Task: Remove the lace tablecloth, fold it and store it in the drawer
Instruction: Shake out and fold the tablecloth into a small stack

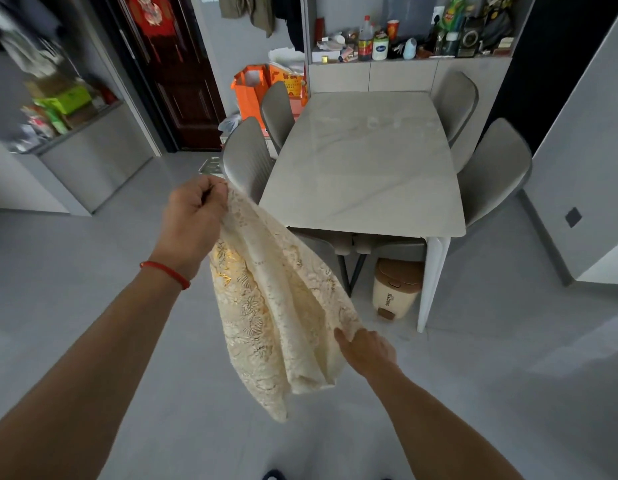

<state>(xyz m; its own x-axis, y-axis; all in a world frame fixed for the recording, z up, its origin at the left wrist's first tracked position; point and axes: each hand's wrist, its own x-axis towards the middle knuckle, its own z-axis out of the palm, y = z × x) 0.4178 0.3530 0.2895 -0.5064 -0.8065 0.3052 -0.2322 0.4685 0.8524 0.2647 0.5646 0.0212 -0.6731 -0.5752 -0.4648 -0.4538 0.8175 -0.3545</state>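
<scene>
**Lace cloth off the table, held up in both hands**

The lace tablecloth (276,306) hangs in the air in front of the table (363,168), bunched into long folds above the grey floor (92,271). The left hand (193,220), a red cord (165,273) at its wrist, is fisted tight around the upper end. Lower down, the right hand (366,351) pinches the cloth's edge between thumb and fingers. Grey chairs (246,161) stand tucked around the marble top.
</scene>
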